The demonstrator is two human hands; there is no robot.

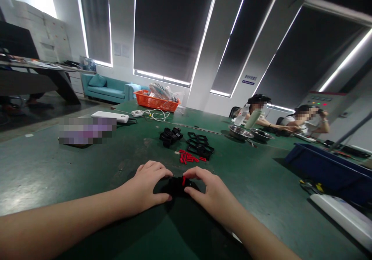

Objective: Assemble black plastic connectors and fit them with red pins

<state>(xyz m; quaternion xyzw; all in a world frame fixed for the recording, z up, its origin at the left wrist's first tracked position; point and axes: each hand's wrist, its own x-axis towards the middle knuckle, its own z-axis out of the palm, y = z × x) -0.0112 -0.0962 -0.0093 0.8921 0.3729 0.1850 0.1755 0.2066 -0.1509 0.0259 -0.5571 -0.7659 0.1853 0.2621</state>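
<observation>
A small black plastic part [175, 186] lies on the green table [124, 229] between my two hands. My left hand [149, 182] grips its left side between thumb and fingers. From the right, my right hand [207, 184] pinches a small red plastic piece [184, 180] at the black part; whether the piece is seated in it I cannot tell. Just beyond my hands is a loose pile of red plastic pieces [188, 158]. Behind that pile lie several black rectangular frames [199, 143], with a cluster of black parts [171, 136] to their left.
A white power bank [109, 116] and a blurred purple object [87, 131] lie at the left. An orange basket [157, 102] stands at the back. Metal bowls [240, 132] and a blue bin [328, 171] are on the right, near two seated people.
</observation>
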